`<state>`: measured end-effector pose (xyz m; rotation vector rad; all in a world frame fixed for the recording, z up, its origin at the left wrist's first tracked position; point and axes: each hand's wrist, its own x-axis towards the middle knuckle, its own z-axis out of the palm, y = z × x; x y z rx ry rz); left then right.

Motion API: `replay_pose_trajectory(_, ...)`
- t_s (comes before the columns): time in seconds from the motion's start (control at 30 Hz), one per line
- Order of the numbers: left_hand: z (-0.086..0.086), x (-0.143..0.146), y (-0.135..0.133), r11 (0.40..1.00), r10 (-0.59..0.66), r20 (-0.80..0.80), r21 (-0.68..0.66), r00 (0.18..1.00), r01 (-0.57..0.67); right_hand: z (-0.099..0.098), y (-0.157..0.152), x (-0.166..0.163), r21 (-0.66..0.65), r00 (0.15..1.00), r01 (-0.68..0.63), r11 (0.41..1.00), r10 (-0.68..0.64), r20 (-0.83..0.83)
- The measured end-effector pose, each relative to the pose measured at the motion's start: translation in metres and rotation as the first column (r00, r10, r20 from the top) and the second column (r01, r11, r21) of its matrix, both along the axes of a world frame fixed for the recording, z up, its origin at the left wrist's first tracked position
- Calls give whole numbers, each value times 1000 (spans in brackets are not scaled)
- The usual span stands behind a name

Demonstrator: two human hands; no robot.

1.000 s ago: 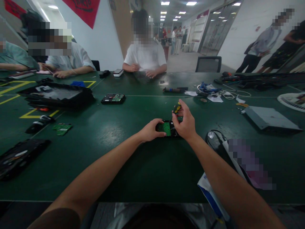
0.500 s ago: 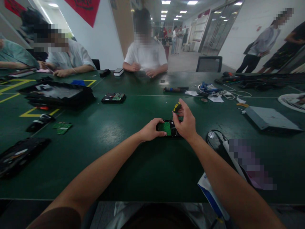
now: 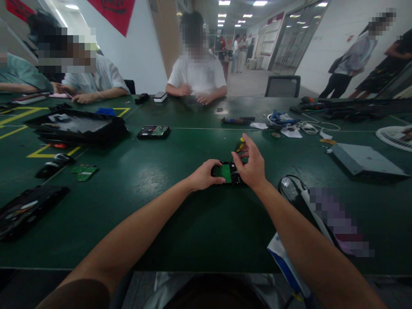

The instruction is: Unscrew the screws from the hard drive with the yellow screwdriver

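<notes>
A black hard drive (image 3: pixel 224 172), as it appears, lies on the green table with its green circuit board facing up. My left hand (image 3: pixel 206 174) grips its left end, thumb along the near edge and fingers over the far edge. Over the right part of the drive, my right hand (image 3: pixel 251 165) holds a screwdriver (image 3: pixel 240 145) by its black and yellow handle. The handle points up and leans; the tip is hidden or too small to make out. My right hand also covers the drive's right end.
Another drive-like device (image 3: pixel 153 131), a black tray (image 3: pixel 77 124) and green circuit boards (image 3: pixel 85 172) lie leftward. To the right are a grey metal box (image 3: pixel 368 159), cables (image 3: pixel 317 125) and a white power strip (image 3: pixel 317 214). A person (image 3: pixel 197 73) sits opposite.
The screwdriver handle has turned slightly between my right fingers, and my thumb has shifted a little. My left hand and the drive stay in place.
</notes>
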<state>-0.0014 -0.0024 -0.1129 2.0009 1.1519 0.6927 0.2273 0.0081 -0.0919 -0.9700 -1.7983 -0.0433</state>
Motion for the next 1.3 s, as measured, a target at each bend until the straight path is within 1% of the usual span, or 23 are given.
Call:
replay_pose_trajectory(0.3,1,3,-2,1000,11,22,12,1000,-12,0,0,-1,-4,1000,-9,1000,9,-18)
replay_pose_trajectory(0.63,-4,1,1,1000,2,11,7,1000,-3,-2,2,1,-10,1000,7,1000,-8,-13)
replay_pose_trajectory(0.97,5,1,-2,1000,2,-7,-4,1000,-2,0,0,0,-28,1000,5,1000,-5,7)
replay_pose_trajectory(1.3,-3,0,1,1000,1,-4,9,1000,-1,-1,1,0,-27,1000,8,1000,-8,-5)
